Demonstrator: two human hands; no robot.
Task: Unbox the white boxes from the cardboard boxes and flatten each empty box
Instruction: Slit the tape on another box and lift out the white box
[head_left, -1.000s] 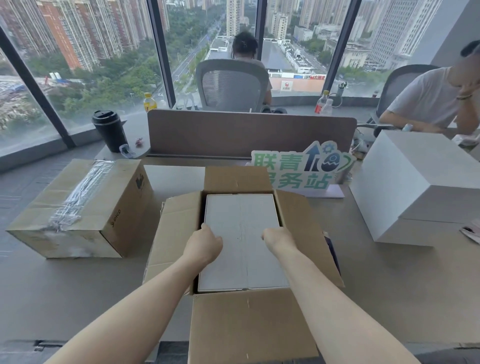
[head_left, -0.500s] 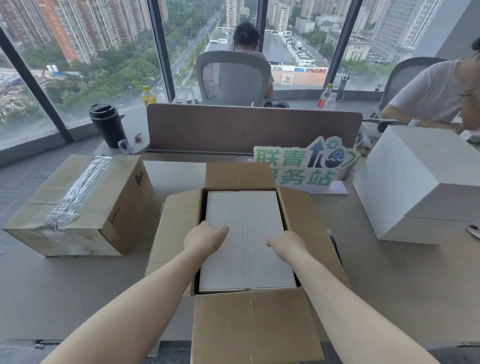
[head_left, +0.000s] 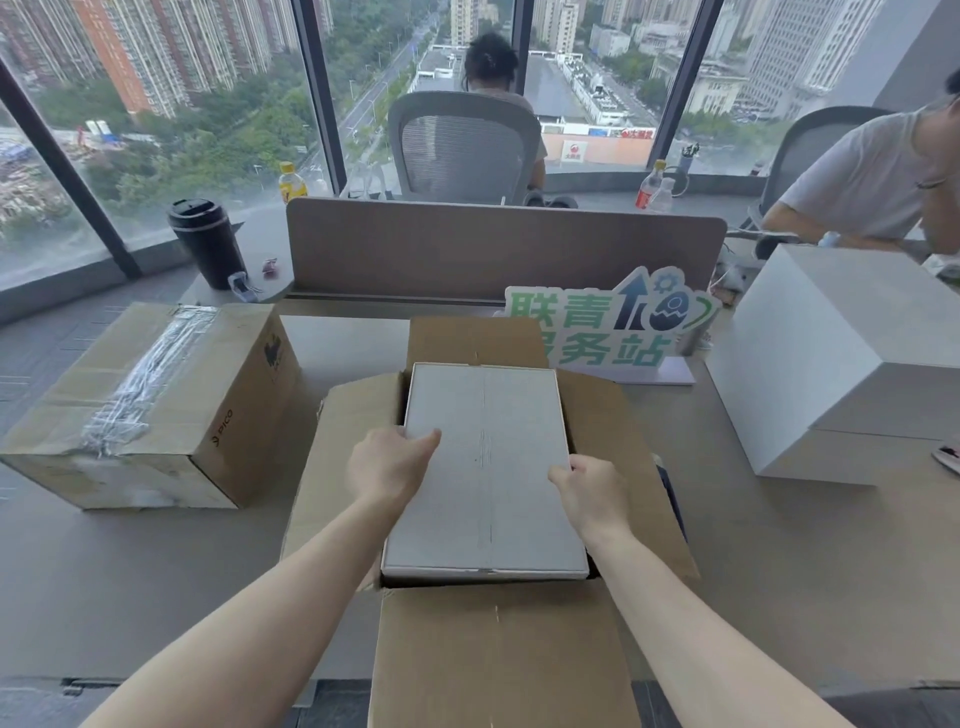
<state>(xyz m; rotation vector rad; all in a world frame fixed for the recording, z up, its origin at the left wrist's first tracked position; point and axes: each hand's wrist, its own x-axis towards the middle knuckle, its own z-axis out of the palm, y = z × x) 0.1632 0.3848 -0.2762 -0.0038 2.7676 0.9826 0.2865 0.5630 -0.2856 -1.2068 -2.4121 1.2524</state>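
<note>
The head view shows two cardboard boxes and two white boxes on one grey-brown tabletop (head_left: 156, 597). The open cardboard box (head_left: 343, 467) sits at the centre with four plain brown flaps folded outward, one toward the viewer at 6 o'clock, one away at 12 o'clock and one to each side; the board is matte and lightly creased. The sealed cardboard box (head_left: 150, 410) lies at 9 o'clock of it, well apart, a squat block with a crinkled strip of clear tape running along its top and small dark print on its near side. Inside the open box sits the white box (head_left: 493, 457), a flat rectangle with a dull, faintly speckled lid and a thin seam down its middle, its top raised above the opening. The left hand (head_left: 387, 462) grasps its left edge, thumb lying on the lid and fingers hidden down the side. The right hand (head_left: 592, 491) grasps the right edge, fingers curled over the rim into the gap beside the cardboard wall. At 3 o'clock stands the large white box (head_left: 810, 374), smooth and cube-like. A green and white sign (head_left: 602, 322) stands at 1 o'clock, a black cylindrical tumbler (head_left: 208, 241) at 10 o'clock, and a brown partition (head_left: 493, 249) at 12 o'clock.
</note>
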